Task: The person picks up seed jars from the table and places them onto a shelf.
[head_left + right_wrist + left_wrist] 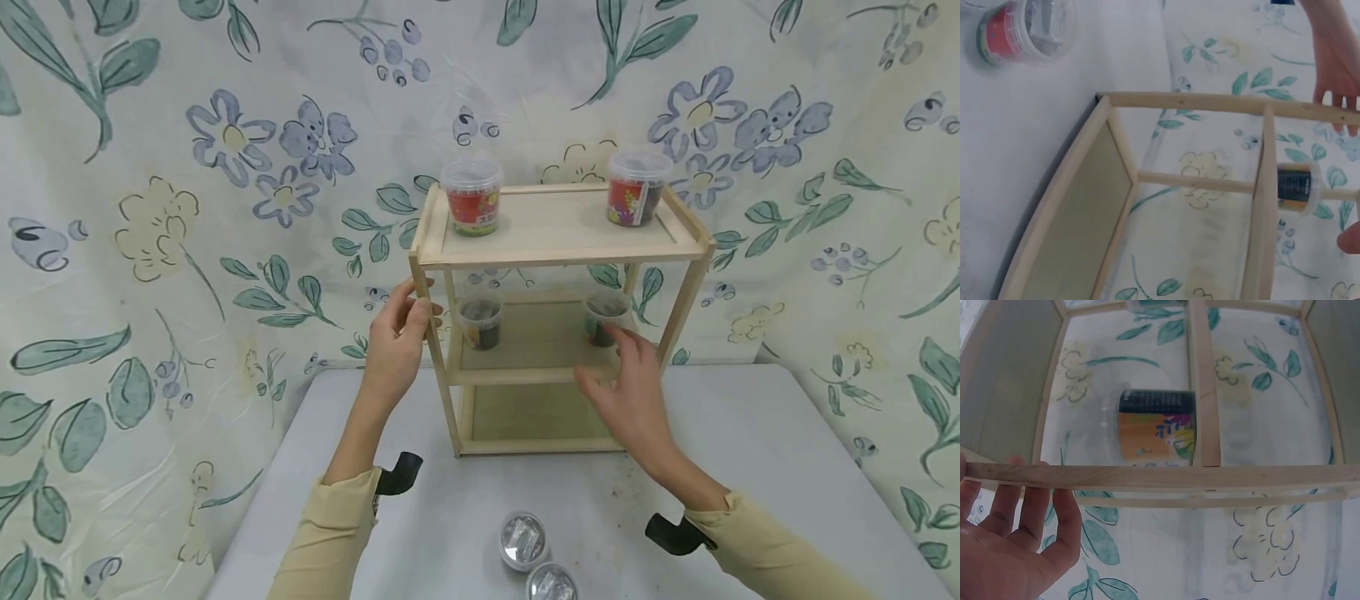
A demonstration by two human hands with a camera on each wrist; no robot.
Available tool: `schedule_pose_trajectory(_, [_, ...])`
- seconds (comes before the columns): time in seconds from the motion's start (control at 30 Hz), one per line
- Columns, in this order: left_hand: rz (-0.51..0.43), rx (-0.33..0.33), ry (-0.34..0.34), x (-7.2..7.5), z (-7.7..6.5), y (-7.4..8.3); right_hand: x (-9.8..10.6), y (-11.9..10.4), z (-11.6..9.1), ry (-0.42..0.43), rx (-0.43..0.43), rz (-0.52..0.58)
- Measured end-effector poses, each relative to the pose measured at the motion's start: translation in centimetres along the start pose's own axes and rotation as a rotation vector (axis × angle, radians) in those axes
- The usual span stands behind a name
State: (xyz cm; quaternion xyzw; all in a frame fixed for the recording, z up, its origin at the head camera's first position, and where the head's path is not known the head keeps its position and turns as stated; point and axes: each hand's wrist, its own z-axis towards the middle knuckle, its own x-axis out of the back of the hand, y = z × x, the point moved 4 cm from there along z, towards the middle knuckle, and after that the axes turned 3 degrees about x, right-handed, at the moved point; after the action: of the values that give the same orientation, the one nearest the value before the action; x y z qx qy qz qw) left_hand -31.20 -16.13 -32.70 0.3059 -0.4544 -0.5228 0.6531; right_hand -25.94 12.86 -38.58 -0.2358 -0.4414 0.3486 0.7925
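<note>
A small three-tier wooden shelf [570, 258] stands on the table. My left hand [399, 337] grips its left front post [1166, 477], fingers behind the wood. On the middle tier, the right-hand plastic tub [597, 315], dark inside, has the fingers of my right hand [633, 392] right at its front. The thumb of that hand is spread away below. Another tub [481, 325] stands at the left of the same tier; its orange and dark label [1157, 428] shows in the left wrist view. Only the thumb [1350, 238] of my right hand appears in the right wrist view.
On the top tier stand a red-labelled lidded tub [474, 204] at left and a red and purple one [634, 196] at right. Two lidded tubs [523, 540] sit on the white table [720, 450] near its front. Floral cloth [247, 192] hangs behind.
</note>
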Motion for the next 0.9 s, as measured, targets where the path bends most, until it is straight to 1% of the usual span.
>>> schedule_pose_trajectory(0.23, [0.006,-0.005,0.006,0.0,0.0,0.0,-0.6,0.2,-1.8,-0.045,0.045,-0.011])
schedule_pose_trajectory(0.4, [0.012,0.003,0.004,0.0,0.0,0.1,-1.3,0.9,-3.6,-0.093,0.062,0.011])
schedule_pose_trajectory(0.57, [0.004,-0.001,0.003,-0.1,0.0,0.1,-1.9,1.5,-5.4,-0.121,0.079,0.035])
schedule_pose_trajectory(0.67, [0.006,-0.005,0.005,-0.1,0.0,0.0,-2.4,2.0,-6.6,-0.171,0.089,0.058])
schedule_pose_trajectory(0.8, [0.013,-0.006,0.005,-0.1,0.0,0.1,-3.0,2.7,-8.3,-0.250,0.074,0.080])
schedule_pose_trajectory(0.9, [0.011,-0.004,0.003,-0.1,0.0,0.2,-3.4,3.1,-9.3,-0.286,0.075,0.086])
